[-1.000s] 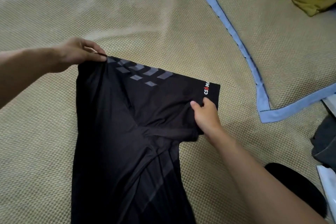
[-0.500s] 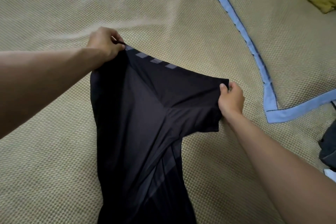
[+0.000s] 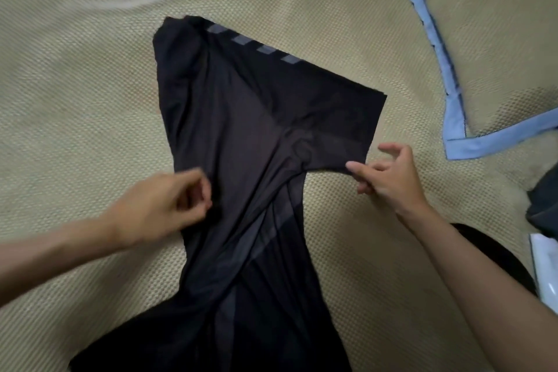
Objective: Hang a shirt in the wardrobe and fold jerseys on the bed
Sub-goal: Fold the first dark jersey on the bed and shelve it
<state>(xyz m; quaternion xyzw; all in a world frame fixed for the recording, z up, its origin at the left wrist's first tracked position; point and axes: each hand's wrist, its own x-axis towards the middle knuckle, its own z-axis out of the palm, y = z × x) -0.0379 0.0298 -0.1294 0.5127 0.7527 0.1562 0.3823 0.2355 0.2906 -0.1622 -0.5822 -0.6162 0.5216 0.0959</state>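
A black jersey point(image 3: 241, 136) is lying spread on the bed point(image 3: 75, 84), its folded top pointing away and one short sleeve reaching out to the right. The cloth is thin and smooth, creasing in long folds toward the near edge, with grey slanted bars along the shoulder and a grey stripe running down the body.

The left hand point(image 3: 163, 205) is hovering at the jersey's left edge, blurred; its fingers are curling loosely inward, and whether they are pinching cloth cannot be told. The right hand point(image 3: 389, 178) is sitting just beside the sleeve's lower corner, fingers half spread and relaxed, the index fingertip touching the hem, gripping nothing.

The bed is wearing a tan woven mat with a fine dotted weave. To the right a second mat piece with blue trim point(image 3: 447, 75) is lying at an angle. A dark garment point(image 3: 543, 205) and something white point(image 3: 546, 269) are showing at the right edge.
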